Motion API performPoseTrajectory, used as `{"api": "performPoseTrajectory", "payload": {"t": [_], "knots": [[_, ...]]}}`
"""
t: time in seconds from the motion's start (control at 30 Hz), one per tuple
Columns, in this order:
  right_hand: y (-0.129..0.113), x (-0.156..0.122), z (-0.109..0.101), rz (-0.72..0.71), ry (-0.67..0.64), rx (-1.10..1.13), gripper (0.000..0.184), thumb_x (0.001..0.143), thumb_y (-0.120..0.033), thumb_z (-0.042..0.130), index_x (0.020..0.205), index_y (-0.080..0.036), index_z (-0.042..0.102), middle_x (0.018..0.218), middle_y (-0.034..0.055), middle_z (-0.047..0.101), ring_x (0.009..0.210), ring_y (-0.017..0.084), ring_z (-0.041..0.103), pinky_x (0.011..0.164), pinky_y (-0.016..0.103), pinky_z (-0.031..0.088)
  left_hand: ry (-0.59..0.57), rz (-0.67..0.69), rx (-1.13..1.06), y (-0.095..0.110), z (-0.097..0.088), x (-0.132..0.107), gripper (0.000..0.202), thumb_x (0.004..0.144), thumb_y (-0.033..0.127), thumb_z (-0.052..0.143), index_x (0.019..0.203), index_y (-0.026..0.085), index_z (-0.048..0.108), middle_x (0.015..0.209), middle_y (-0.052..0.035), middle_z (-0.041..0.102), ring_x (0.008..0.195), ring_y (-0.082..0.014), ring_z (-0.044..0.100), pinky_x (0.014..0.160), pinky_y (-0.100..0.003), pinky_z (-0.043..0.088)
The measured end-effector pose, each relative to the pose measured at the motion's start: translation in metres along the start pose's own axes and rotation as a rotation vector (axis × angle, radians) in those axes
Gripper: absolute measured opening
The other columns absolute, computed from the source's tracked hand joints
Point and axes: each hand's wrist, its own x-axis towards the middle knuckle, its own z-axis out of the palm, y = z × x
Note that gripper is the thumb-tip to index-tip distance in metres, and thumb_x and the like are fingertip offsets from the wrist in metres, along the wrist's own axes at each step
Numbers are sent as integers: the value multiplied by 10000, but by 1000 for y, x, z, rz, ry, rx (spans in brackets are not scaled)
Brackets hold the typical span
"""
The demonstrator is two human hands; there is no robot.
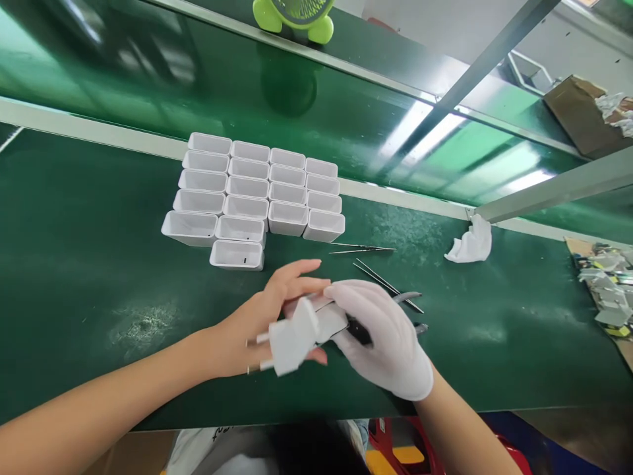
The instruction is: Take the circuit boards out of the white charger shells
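Note:
A white plug adapter (294, 340) with two round pins pointing left is between my hands, slightly blurred. My bare left hand (277, 303) is closed around its casing from behind, with fingers and thumb at its far and near sides. My right hand (383, 330), in a white glove, touches the casing with its fingertips. A dark tool (358, 331) shows in the palm of that glove. Two grey curved handles (408, 297) stick out behind the hand, like those of pliers; the tool's jaws are hidden.
Rows of open white cases (238, 256) stand beyond my left hand. Two pairs of tweezers (363, 249) lie past my right hand. Farther right are a crumpled white glove (472, 241) and a cardboard tray (573, 247) of small parts. A green fan (297, 12) sits on the shelf.

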Motion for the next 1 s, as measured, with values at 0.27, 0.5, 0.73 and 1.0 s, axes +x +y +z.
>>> {"api": "performPoseTrajectory", "payload": {"t": [0.27, 0.5, 0.73, 1.0], "knots": [[12, 1, 19, 270, -71, -42, 574, 946, -170, 574, 1470, -280, 366, 1230, 97, 638, 1038, 258, 669, 858, 417, 609, 207, -100, 212, 10, -9, 10, 548, 847, 251, 762, 1321, 244, 487, 1177, -65, 637, 1076, -209, 626, 944, -365, 545], [14, -2, 24, 224, 22, 26, 686, 959, -216, 604, 1546, -283, 254, 1254, 105, 659, 1092, 247, 673, 921, 426, 598, 273, -16, 340, 15, -4, 11, 353, 871, 90, 625, 1192, 222, 561, 1049, -37, 635, 938, -169, 619, 784, -288, 544], [16, -3, 21, 193, 1, 3, 657, 950, -207, 617, 1524, -277, 305, 1252, 103, 662, 1072, 240, 679, 924, 417, 607, 226, 187, 394, 16, -7, 8, 572, 835, -14, 543, 1365, 199, 507, 1078, -85, 580, 989, -190, 610, 820, -319, 571], [19, -4, 23, 164, 16, 43, 687, 945, -157, 578, 1542, -275, 260, 1256, 107, 658, 1074, 225, 678, 934, 413, 601, 174, 380, 614, 10, -7, 3, 527, 813, -42, 555, 1277, 204, 597, 1158, -116, 629, 1275, -308, 528, 1012, -490, 549]]}}
